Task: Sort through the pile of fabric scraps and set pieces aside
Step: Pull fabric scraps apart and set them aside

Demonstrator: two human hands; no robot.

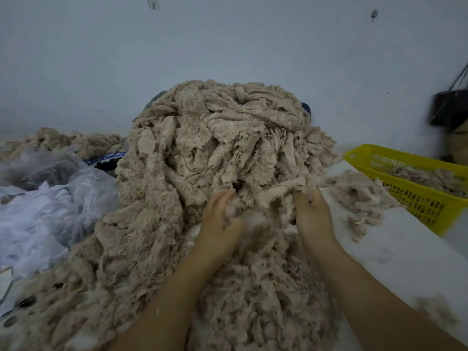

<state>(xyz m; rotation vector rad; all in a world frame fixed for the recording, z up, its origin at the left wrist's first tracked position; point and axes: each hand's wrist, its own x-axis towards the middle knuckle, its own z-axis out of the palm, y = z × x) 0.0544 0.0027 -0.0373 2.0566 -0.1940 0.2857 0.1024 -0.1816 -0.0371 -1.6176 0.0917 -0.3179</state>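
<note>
I see a tall pile of beige fabric scraps [215, 148] heaped on a white table [395, 252]. The left hand [220, 216] presses straight fingers into its front. The right hand [312, 216], blurred, seems to grip a beige scrap [281, 191]. A yellow basket [405, 198] sits to the right.

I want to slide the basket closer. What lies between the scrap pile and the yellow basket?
Head view: loose beige scraps scattered on the white table between the pile and the yellow basket.
</note>
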